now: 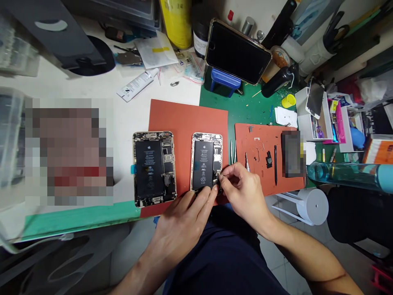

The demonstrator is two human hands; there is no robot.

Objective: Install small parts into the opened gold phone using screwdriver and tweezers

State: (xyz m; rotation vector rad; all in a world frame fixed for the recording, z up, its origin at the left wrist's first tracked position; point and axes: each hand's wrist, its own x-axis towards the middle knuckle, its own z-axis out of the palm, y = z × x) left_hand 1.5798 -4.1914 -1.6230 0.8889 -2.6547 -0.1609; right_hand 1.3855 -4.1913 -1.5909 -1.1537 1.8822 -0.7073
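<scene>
Two opened phones lie on a red-brown mat (188,119), each with its black battery and inner parts showing. My left hand (187,217) rests at the bottom end of the smaller opened phone (204,157), its fingers close together and gripping the lower edge. At the lower right corner of that same phone, my right hand (241,188) is closed in a pinch. Whatever sits between those fingertips is too small to make out. The larger opened phone (149,168) lies to the left, with a blue tab at its left side; neither hand touches it.
On a second red-brown mat (260,180) lie tweezers (233,151), a black pry stick (275,166) and small loose parts. Behind, a phone (238,51) leans on a blue stand (225,80). A glue tube (138,85) lies at the back left.
</scene>
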